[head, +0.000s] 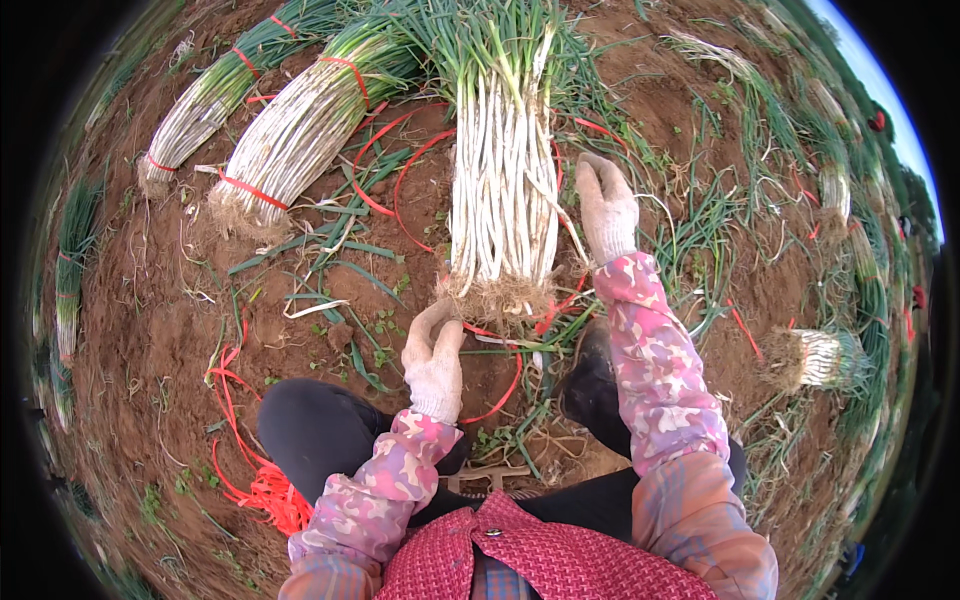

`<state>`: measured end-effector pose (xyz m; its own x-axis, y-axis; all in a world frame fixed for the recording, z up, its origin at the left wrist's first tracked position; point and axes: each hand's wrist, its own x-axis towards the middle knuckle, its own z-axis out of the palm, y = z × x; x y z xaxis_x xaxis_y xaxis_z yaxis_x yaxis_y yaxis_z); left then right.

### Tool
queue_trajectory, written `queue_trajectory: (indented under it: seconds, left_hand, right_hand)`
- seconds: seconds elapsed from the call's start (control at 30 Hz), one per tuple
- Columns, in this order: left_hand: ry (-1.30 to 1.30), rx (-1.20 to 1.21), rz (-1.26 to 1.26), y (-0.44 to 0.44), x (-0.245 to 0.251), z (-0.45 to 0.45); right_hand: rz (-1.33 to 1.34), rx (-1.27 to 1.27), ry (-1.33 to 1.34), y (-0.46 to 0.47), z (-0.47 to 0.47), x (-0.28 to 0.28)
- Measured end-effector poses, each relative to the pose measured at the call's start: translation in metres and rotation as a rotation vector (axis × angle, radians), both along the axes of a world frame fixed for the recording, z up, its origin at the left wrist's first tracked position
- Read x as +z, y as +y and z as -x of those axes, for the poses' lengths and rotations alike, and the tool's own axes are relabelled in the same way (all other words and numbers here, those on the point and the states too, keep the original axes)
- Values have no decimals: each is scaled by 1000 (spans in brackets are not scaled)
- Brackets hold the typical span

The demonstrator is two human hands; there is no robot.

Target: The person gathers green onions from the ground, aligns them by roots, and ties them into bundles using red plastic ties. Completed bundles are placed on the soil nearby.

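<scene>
A thick pile of green onions [506, 180] lies before me, white stalks and roots towards me, green leaves away. No band shows around its white part. My left hand [435, 360], in a pale knitted glove, is just below the pile's lower left root end, fingertips at or near the roots; whether they touch is unclear. My right hand [606, 202], gloved alike, is right of the stalks, fingers bent and apart from them, holding nothing visible. Red plastic strapping [397, 172] loops on the soil around and under the pile. One onion stalk slants out at its right side.
Two onion bundles tied with red straps lie at the upper left [289, 142] [199, 116]. A tangle of red strapping [277, 499] is beside my left knee. Loose leaves [701, 225] litter the brown soil at right. Another bundle [817, 358] lies farther right, and my dark boot [592, 375] is near the roots.
</scene>
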<state>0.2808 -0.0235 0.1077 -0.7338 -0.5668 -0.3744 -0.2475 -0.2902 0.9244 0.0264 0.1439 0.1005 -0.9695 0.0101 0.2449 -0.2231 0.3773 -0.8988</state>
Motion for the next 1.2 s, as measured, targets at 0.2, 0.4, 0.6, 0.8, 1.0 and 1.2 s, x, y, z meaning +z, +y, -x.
queue_trajectory:
  seconds: [0.2,0.4,0.6,0.8,1.0,1.2]
  left_hand:
    - [201,-338,714,2,-5,82]
    - [-117,-805,1065,-3,-18,169]
    - [-293,-972,992,-14,-38,192]
    - [-258,-944,1059,-16,-51,196]
    - [-222,-889,997,-19,-50,186]
    - [-116,-779,1037,-11,-45,166]
  right_hand:
    - [302,-238,-390,13,-135,-35]
    - [-281,-34,-107,-29,-206,-61]
    - [-563,177,-78,-31,-178,-71]
    - [-205,130,-231,-10,-229,-83]
    - [-831,838,-1020,38,-265,-96]
    - [-188,-373,-208,59,-140,-108]
